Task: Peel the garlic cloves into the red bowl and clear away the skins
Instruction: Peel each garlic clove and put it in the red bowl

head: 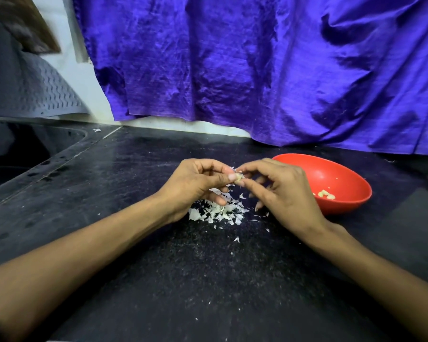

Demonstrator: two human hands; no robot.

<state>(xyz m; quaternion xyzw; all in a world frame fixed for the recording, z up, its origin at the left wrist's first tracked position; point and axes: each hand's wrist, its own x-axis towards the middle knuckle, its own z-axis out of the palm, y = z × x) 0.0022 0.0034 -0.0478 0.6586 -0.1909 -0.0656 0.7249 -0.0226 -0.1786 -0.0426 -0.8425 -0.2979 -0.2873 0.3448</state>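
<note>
Purple cloth hangs behind black counter; sink at left; grey mat above.

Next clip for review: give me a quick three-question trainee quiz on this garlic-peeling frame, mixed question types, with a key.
1. True or false: the red bowl already holds some peeled garlic.
2. Multiple choice: the pile of skins lies A) inside the bowl, B) on the dark counter below the hands, C) on the purple cloth.
3. Fill in: the left hand and right hand pinch one garlic ____ between their fingers.

Key: 1 true; 2 B; 3 clove.
</note>
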